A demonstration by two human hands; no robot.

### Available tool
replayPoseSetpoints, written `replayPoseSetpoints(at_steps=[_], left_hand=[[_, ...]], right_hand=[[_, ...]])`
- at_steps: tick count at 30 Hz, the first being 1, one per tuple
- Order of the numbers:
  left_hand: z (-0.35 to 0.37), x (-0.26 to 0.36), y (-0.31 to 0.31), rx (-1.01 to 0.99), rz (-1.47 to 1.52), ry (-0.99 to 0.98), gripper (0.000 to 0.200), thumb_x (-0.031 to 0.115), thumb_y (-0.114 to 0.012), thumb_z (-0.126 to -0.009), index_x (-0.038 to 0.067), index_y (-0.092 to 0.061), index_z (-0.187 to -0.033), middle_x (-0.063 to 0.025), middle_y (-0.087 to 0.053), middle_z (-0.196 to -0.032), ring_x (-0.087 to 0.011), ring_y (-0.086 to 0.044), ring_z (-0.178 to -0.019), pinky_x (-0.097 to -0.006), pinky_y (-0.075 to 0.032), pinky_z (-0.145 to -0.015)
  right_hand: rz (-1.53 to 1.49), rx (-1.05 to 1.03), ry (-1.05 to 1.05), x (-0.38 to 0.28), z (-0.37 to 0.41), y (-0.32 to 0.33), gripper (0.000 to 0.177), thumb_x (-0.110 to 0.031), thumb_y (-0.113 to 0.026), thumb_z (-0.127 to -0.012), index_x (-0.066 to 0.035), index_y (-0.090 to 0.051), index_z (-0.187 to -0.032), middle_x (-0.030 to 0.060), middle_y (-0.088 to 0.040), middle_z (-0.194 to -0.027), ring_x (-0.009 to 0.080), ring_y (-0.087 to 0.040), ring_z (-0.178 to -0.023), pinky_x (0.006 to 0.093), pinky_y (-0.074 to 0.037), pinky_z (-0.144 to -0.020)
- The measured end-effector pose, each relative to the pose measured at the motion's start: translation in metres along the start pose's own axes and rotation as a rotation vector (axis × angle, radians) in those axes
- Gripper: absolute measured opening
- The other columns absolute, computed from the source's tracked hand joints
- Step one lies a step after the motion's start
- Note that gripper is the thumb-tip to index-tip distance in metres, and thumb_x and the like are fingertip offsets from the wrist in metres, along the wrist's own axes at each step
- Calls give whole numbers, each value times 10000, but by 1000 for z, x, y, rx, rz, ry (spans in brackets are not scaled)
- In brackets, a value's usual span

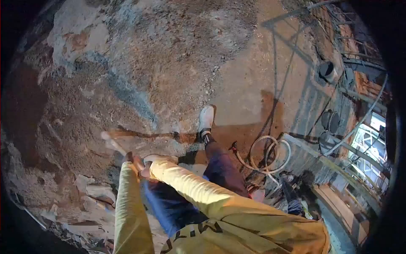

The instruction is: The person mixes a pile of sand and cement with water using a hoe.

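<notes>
Both my arms, in yellow sleeves, reach forward to a pale stick-like tool handle (116, 144), tilted, with a blurred light end toward the upper left. My left hand (128, 158) is closed around it. Close behind it on the same handle is my right hand (145, 170), also closed and partly hidden by its cuff. What kind of tool it is cannot be made out. Below the handle lies rough brown soil (139, 146), crossed by a dark shadow.
A heap of loose earth (186, 38) rises ahead. My light shoe (207, 117) stands on the ground. To the right lie a coiled pale hose (253, 158), a long plank (304, 146) and a dark bucket-like container (330, 120). Broken rubble (95, 188) covers the lower left.
</notes>
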State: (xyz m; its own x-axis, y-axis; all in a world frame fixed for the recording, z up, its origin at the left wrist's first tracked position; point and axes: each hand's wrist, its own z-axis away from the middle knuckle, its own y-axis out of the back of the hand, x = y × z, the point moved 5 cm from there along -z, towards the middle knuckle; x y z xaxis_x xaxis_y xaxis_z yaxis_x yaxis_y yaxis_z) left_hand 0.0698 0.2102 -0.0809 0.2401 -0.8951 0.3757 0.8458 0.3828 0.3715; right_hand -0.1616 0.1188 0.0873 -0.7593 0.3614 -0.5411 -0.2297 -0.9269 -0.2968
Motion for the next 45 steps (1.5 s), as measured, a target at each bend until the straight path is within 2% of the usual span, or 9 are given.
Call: replayPoseSetpoints(at_steps=[13,25,28,29,32,34,36,39,45], left_hand=[[4,-79,-175,-530,391,251,335,304,-564,-794,61,-546,-1024,-121,-568,-802,-298,-561,-744,-442,-476,-691],[45,5,-369,-524,1193,363,364,322,-530,-807,36,-557,-1030,-135,-584,-935,-303,-565,-823,-443,-473,-715],[128,159,-416,-393,1165,312,389,378,-477,-818,69,-555,-1041,-114,-574,-1020,-296,-549,-902,-468,-466,-752],[37,96,-468,-526,1132,254,405,385,-496,-799,72,-544,-1051,-128,-572,-1010,-286,-549,-891,-475,-464,-746],[161,293,-515,-530,1410,381,233,243,-574,-799,64,-498,-927,-32,-478,-678,-221,-501,-651,-351,-473,-628],[168,344,-554,-634,1538,273,234,248,-579,-815,71,-495,-943,-42,-461,-754,-197,-468,-680,-359,-475,-663],[187,361,-542,-624,1550,229,253,257,-576,-823,78,-486,-978,-53,-457,-838,-193,-461,-728,-364,-474,-705],[219,338,-469,-427,1440,332,177,242,-563,-823,107,-448,-824,-34,-441,-675,-195,-467,-650,-333,-486,-647],[163,155,-253,-28,1165,270,200,287,-530,-824,99,-484,-875,-40,-477,-699,-186,-490,-598,-348,-455,-540]], right_hand=[[-278,176,-300,47,60,17,411,-361,-667,-668,-5,-578,-854,66,-536,-560,171,-492,-416,333,-379,-359],[708,-64,-81,24,186,267,388,-370,-534,-760,-79,-633,-996,182,-625,-768,332,-610,-681,443,-461,-615],[1197,117,-149,-10,311,373,306,-314,-609,-712,-46,-663,-849,160,-637,-764,293,-618,-720,416,-481,-647],[1217,153,-135,-6,341,399,342,-327,-618,-716,-43,-629,-905,161,-624,-827,294,-607,-769,406,-475,-685],[1179,179,114,-5,421,453,495,-365,-645,-726,-32,-529,-1074,163,-587,-1016,297,-575,-915,373,-458,-797],[1088,228,-180,7,442,477,577,-381,-661,-720,-31,-491,-1146,172,-568,-1081,302,-552,-986,363,-442,-853],[1024,256,-327,22,449,491,632,-398,-691,-673,-33,-494,-1149,184,-560,-1084,307,-539,-1014,366,-430,-867],[1332,281,266,70,431,474,739,-451,-740,-577,-28,-511,-1138,187,-553,-1112,293,-536,-1035,359,-419,-876],[452,-119,-59,109,224,264,776,-442,-736,-606,-19,-460,-1195,143,-567,-1058,219,-539,-972,343,-421,-857]])
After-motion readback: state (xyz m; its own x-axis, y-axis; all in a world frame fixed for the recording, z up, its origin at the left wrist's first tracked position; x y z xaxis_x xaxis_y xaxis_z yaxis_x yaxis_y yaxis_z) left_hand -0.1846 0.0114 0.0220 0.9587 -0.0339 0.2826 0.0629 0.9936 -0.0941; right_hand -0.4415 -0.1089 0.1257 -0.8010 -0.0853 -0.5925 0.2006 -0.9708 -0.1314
